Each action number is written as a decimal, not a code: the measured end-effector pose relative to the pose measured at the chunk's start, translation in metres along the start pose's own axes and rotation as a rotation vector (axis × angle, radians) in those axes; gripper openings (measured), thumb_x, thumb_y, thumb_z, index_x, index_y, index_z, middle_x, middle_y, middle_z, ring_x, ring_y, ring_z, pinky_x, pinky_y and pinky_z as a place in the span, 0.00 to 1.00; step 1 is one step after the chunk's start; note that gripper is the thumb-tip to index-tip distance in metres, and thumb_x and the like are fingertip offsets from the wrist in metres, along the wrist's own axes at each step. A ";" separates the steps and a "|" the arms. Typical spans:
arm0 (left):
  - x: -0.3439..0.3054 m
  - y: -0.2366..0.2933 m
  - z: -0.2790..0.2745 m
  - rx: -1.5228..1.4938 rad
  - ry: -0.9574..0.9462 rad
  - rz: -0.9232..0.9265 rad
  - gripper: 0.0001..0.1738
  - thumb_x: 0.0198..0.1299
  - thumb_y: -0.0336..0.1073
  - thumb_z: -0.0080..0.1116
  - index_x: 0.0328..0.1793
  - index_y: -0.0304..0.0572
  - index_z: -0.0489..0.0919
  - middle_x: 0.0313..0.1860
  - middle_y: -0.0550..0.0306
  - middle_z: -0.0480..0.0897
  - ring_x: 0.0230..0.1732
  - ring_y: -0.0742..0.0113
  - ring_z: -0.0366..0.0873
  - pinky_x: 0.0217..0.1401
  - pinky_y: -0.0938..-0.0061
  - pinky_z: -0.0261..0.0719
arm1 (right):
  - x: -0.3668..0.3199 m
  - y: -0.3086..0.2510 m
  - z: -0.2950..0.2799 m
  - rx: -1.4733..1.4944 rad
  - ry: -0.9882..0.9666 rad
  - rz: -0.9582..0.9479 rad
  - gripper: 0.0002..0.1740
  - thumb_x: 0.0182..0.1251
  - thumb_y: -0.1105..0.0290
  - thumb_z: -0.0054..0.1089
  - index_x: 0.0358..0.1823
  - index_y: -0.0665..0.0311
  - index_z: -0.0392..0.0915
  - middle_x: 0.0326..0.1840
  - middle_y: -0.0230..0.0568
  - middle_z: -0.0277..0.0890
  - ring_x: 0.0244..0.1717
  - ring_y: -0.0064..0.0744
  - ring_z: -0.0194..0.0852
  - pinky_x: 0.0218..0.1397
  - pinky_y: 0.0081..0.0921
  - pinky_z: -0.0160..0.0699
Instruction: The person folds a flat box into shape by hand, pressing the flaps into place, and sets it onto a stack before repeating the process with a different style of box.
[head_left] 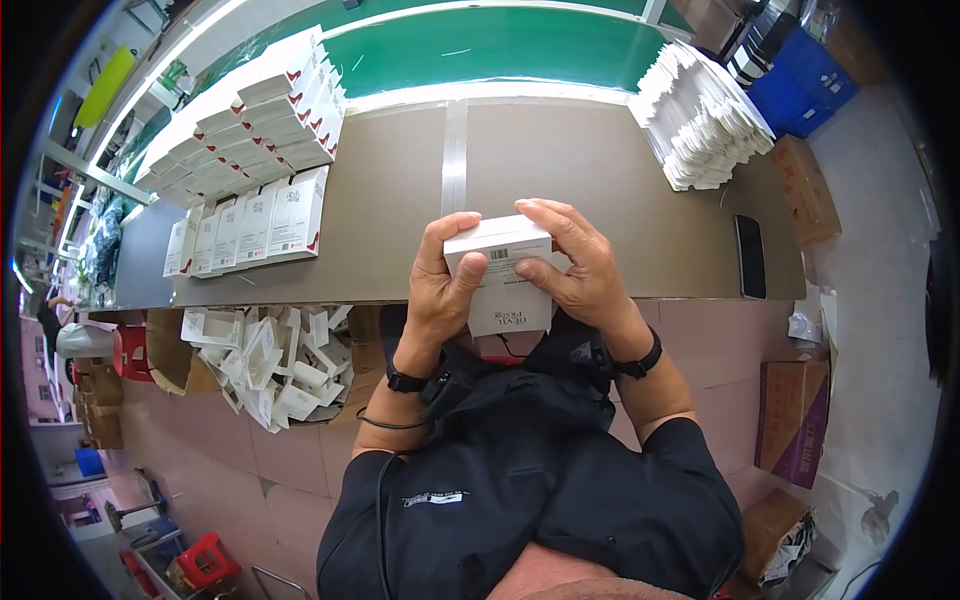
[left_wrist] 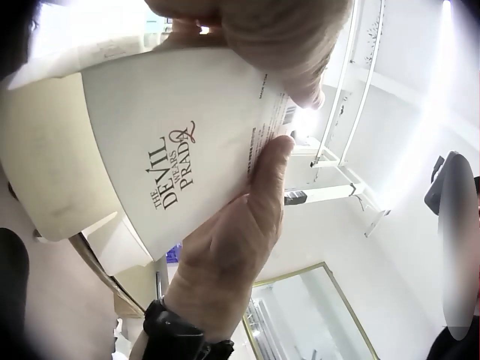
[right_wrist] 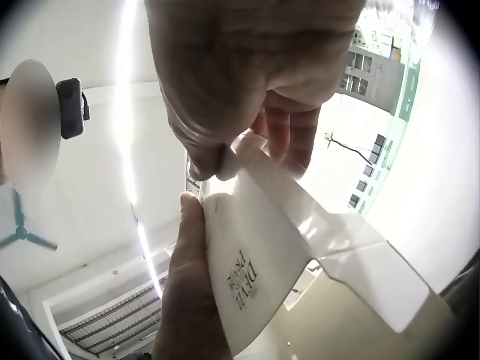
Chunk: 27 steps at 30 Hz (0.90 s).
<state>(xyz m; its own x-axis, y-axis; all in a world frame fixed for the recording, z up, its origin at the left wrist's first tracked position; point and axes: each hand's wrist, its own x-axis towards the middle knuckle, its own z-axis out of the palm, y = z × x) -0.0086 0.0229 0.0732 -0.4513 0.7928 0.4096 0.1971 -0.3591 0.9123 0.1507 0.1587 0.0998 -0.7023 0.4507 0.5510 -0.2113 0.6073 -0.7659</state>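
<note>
Both hands grip a small white carton [head_left: 505,290] above the near table edge, its printed face turned towards the body. My left hand [head_left: 440,285] holds its left side, thumb on the printed face and fingers at the far edge. My right hand [head_left: 585,265] holds the right upper corner, thumb on the face. In the left wrist view the carton [left_wrist: 172,142] reads "The Devil Wears Prada", with the right hand [left_wrist: 232,240] along one edge. The right wrist view shows an unfolded flap [right_wrist: 375,277] sticking out from the carton's end.
Stacked finished boxes [head_left: 270,130] stand at the table's left, with a row of upright boxes [head_left: 250,230] before them. Flat white cartons [head_left: 700,120] pile up at the right, near a phone [head_left: 749,257]. Below the table, a cardboard bin [head_left: 175,350] holds white inserts [head_left: 275,360].
</note>
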 end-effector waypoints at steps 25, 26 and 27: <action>0.002 0.001 -0.001 -0.015 0.115 -0.014 0.32 0.70 0.58 0.64 0.66 0.40 0.75 0.50 0.60 0.79 0.49 0.75 0.76 0.52 0.78 0.77 | -0.004 0.005 0.007 0.155 0.019 0.207 0.33 0.69 0.67 0.72 0.72 0.74 0.71 0.53 0.47 0.85 0.51 0.30 0.86 0.54 0.27 0.86; 0.002 0.001 -0.002 -0.013 0.120 -0.012 0.32 0.70 0.58 0.64 0.66 0.40 0.75 0.50 0.60 0.79 0.49 0.75 0.76 0.52 0.78 0.77 | -0.003 0.004 0.007 0.157 0.015 0.203 0.33 0.69 0.67 0.72 0.72 0.74 0.71 0.53 0.47 0.85 0.51 0.30 0.86 0.54 0.27 0.86; 0.002 0.001 -0.003 -0.039 0.133 -0.013 0.32 0.69 0.57 0.65 0.65 0.40 0.74 0.50 0.59 0.79 0.49 0.74 0.76 0.52 0.78 0.78 | -0.004 0.003 0.008 0.167 -0.013 0.231 0.33 0.69 0.67 0.72 0.71 0.74 0.71 0.52 0.46 0.85 0.50 0.29 0.86 0.53 0.27 0.86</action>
<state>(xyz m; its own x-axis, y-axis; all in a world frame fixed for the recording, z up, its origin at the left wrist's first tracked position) -0.0118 0.0230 0.0752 -0.5657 0.7263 0.3906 0.1571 -0.3701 0.9156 0.1473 0.1537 0.0932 -0.7533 0.5552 0.3524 -0.1532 0.3731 -0.9151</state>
